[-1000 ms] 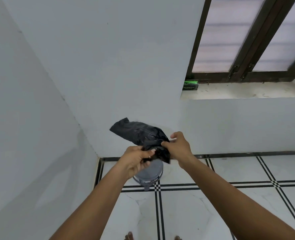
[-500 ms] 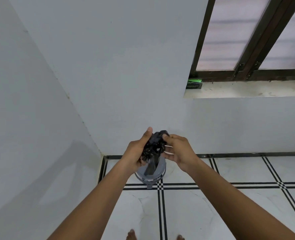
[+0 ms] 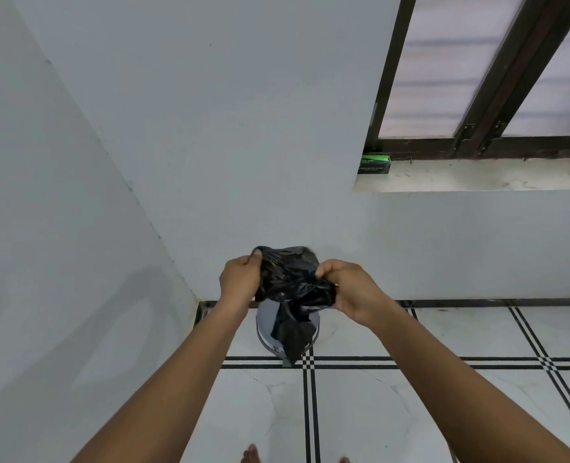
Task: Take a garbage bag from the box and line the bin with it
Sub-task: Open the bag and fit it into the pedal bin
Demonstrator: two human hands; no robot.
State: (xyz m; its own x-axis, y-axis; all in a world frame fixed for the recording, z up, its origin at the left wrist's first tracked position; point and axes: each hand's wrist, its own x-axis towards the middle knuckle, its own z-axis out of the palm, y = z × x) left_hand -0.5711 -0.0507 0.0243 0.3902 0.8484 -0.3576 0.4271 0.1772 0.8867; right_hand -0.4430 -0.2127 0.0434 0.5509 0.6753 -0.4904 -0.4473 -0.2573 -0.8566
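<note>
You are looking down from head height at your two bare arms, which reach forward from the bottom edge toward the middle of the view. Your left hand (image 3: pixel 240 280) and right hand (image 3: pixel 352 289) are held level, near each other, each closed on an opposite side of a crumpled black garbage bag (image 3: pixel 292 285). The fingers (image 3: pixel 323 270) of your right hand are curled shut, pinching the plastic at the bag's 3 o'clock side. The left hand's fingers are likewise bent tight around the plastic at its 9 o'clock side, with the thumb tip showing on the bag's upper edge. The bag is bunched between the hands, and a loose tail of it hangs down toward 6 o'clock.

Directly under the bag, on the floor, stands a small round grey bin (image 3: pixel 265 324); the hanging tail covers part of its top, and you cannot tell whether the plastic touches it. The bin sits near the corner where two white walls meet, at about 12 o'clock from your feet. The floor (image 3: pixel 410 412) is white tile crossed by thin black lines.

Up at 2 o'clock, well apart from the hands, a green and black box (image 3: pixel 374 164) lies on a pale window ledge (image 3: pixel 477 177), against the dark window frame (image 3: pixel 497 98). Bare toes (image 3: pixel 250 455) show at the bottom edge.
</note>
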